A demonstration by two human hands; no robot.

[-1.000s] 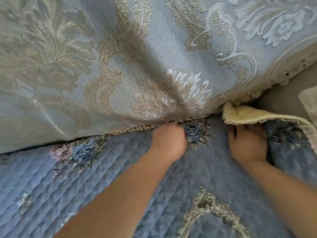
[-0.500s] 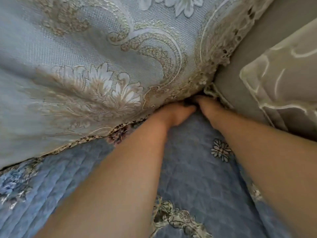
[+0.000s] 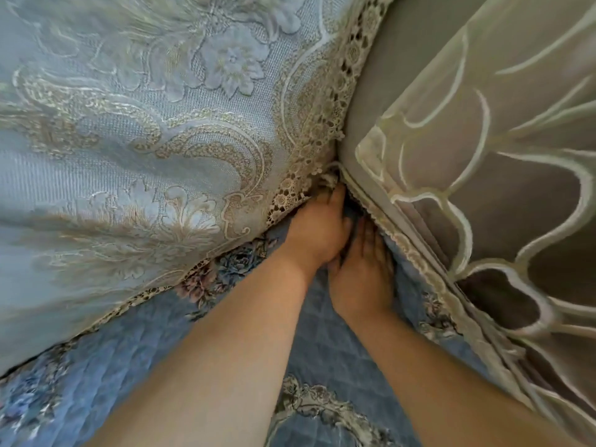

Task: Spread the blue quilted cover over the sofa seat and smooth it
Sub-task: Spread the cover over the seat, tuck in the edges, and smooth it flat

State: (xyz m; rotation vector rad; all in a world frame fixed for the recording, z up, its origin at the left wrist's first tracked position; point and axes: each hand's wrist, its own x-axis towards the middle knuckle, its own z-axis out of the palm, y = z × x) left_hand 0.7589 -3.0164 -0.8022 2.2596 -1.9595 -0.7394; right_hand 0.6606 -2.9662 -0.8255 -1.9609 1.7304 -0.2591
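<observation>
The blue quilted cover (image 3: pixel 322 346) lies across the lower middle of the frame, its corner pushed into the gap at centre. The left hand (image 3: pixel 317 235) and right hand (image 3: pixel 362 279) touch there, fingers (image 3: pixel 333 196) buried in the crease — their grip cannot be told. The brocade back cushion (image 3: pixel 145 140) fills the upper left, the grey embroidered armrest (image 3: pixel 500 156) the right.

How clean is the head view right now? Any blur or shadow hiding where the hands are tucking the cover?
Head view: soft daylight, no glare; wide-angle bending at the edges; motion blur softens the backrest cover at far left. Left hand and right hand are fairly sharp, but their fingertips vanish into a dark shadowed crevice at the corner, where the blue quilted cover meets the grey armrest.
</observation>
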